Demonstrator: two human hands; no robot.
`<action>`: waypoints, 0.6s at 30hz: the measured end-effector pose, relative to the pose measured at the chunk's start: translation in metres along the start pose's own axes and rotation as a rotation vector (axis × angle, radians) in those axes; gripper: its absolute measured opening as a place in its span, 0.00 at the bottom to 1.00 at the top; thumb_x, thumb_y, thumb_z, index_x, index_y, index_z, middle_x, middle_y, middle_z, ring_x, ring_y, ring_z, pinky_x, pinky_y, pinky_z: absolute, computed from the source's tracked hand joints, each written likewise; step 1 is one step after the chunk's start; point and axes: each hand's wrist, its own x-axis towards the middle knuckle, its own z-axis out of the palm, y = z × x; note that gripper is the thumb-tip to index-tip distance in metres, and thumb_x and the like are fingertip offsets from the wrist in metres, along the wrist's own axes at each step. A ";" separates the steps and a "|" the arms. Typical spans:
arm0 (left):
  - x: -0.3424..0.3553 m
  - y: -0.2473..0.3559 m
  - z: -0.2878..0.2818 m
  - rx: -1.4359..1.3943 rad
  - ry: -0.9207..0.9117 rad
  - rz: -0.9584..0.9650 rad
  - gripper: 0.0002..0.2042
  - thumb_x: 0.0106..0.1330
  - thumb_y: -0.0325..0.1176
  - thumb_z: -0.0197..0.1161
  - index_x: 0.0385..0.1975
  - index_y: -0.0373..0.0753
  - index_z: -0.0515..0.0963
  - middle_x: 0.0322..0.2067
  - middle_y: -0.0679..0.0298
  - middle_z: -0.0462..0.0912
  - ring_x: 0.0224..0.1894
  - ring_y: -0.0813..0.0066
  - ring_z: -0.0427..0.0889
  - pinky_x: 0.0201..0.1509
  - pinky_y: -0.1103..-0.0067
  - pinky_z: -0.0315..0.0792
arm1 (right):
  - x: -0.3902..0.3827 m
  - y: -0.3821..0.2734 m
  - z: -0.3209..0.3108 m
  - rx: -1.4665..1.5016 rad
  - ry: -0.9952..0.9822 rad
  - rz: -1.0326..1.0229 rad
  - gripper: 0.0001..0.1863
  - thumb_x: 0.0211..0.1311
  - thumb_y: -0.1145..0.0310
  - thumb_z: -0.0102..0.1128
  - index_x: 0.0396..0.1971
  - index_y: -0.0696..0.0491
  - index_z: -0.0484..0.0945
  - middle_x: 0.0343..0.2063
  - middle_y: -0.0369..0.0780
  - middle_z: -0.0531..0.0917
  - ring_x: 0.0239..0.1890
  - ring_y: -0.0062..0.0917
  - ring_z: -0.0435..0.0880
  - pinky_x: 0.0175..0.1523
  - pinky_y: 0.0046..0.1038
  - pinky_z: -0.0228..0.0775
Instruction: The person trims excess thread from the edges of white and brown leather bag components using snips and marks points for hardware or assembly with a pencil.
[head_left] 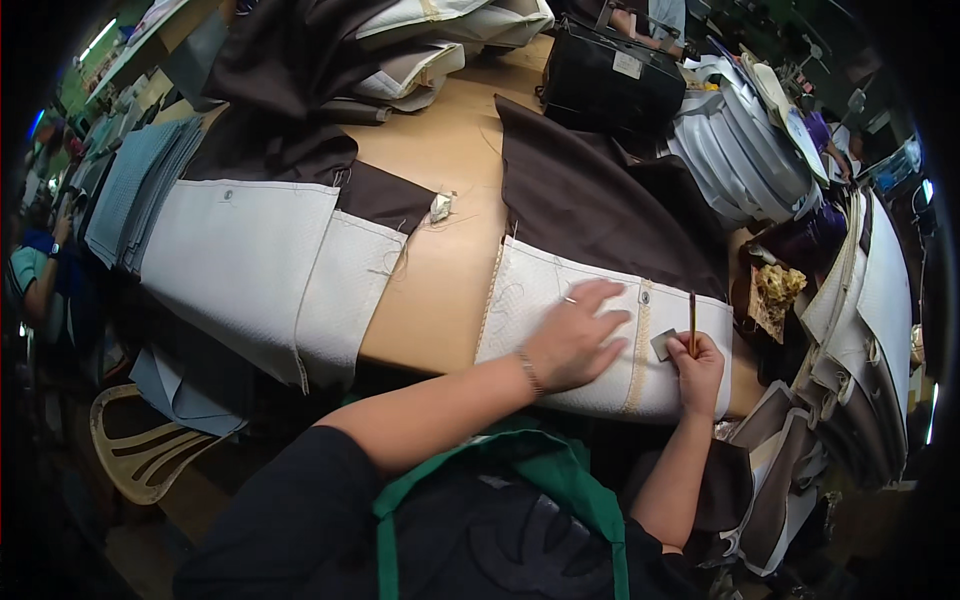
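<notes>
A white textured panel [515, 330] sewn to dark brown fabric [590, 195] lies across the table in front of me. My left hand [580, 340] rests on the white part with its fingers spread, left of a tan stitched seam [640, 350]. In my right hand [700, 368], closed near the panel's right end, is an upright pencil [692, 315]. The same hand pinches a small grey flat square [661, 345] against the white surface. A small metal eyelet [645, 298] sits by the top of the seam, between both hands.
Another brown-and-white sewn piece [240, 240] lies to the left, beside a grey-blue fabric stack [140, 190]. A black machine [610, 80] stands at the back. White curved pieces [730, 150] and more panels [870, 300] are piled right. A plastic chair [135, 450] is lower left.
</notes>
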 end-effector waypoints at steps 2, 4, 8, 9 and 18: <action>-0.008 -0.012 -0.046 0.077 0.095 0.024 0.12 0.52 0.33 0.63 0.36 0.38 0.77 0.44 0.59 0.73 0.48 0.58 0.71 0.49 0.67 0.68 | 0.002 -0.013 0.021 0.037 0.025 -0.029 0.05 0.51 0.74 0.63 0.27 0.58 0.77 0.20 0.29 0.75 0.22 0.10 0.69 0.29 0.12 0.59; -0.023 -0.027 -0.071 0.268 0.023 -0.050 0.10 0.52 0.31 0.62 0.34 0.38 0.77 0.40 0.62 0.75 0.44 0.62 0.73 0.45 0.70 0.70 | 0.010 -0.028 0.052 0.176 -0.070 -0.077 0.06 0.50 0.74 0.63 0.28 0.58 0.78 0.20 0.30 0.76 0.22 0.11 0.70 0.29 0.13 0.61; -0.045 -0.049 -0.074 0.364 0.005 -0.056 0.10 0.52 0.31 0.62 0.34 0.38 0.76 0.39 0.62 0.75 0.43 0.66 0.74 0.41 0.74 0.71 | 0.026 -0.074 0.145 0.025 -0.375 -0.067 0.07 0.48 0.73 0.64 0.27 0.59 0.79 0.20 0.33 0.78 0.22 0.13 0.73 0.28 0.17 0.65; -0.047 -0.048 -0.075 0.370 0.012 -0.061 0.10 0.52 0.31 0.62 0.34 0.38 0.76 0.39 0.62 0.75 0.43 0.66 0.74 0.41 0.74 0.71 | 0.029 -0.078 0.163 -0.027 -0.433 -0.033 0.07 0.47 0.73 0.64 0.27 0.59 0.79 0.19 0.34 0.79 0.21 0.13 0.74 0.28 0.17 0.66; -0.042 -0.058 -0.076 0.252 -0.018 -0.165 0.12 0.52 0.30 0.62 0.36 0.36 0.74 0.36 0.59 0.73 0.41 0.63 0.74 0.42 0.73 0.70 | 0.035 -0.068 0.198 -0.238 -0.395 -0.124 0.08 0.43 0.73 0.65 0.26 0.59 0.80 0.21 0.41 0.81 0.23 0.21 0.79 0.32 0.22 0.70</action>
